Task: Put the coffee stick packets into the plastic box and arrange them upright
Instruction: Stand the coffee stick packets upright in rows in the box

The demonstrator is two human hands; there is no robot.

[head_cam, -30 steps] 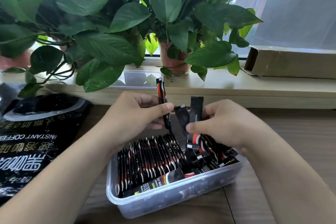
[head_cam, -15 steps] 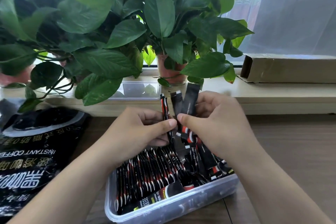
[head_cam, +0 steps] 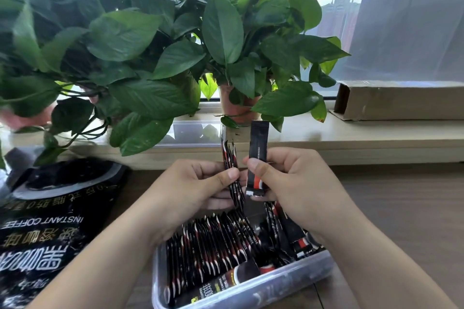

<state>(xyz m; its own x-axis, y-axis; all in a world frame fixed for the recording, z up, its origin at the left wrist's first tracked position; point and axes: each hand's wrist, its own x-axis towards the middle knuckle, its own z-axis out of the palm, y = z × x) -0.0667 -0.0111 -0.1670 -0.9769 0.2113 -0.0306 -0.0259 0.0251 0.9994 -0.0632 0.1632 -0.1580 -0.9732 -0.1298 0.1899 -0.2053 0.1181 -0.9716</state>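
Right grip (head_cam: 288, 183) now on one packet (head_cam: 258, 148), clear of box (head_cam: 251, 293)

The plastic box (head_cam: 296, 281) runs off the bottom edge at its near corner. The right hand (head_cam: 298, 183) hides its far right part. The instant coffee bag (head_cam: 37, 233) is cut by the left edge. Print on the coffee stick packets (head_cam: 208, 251) is blurred.

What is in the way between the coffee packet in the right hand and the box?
Nothing visible blocks it. The packet in the right hand hangs above the open plastic box. Only the loose packets jumbled in the box's right part might crowd the spot beside the upright row.
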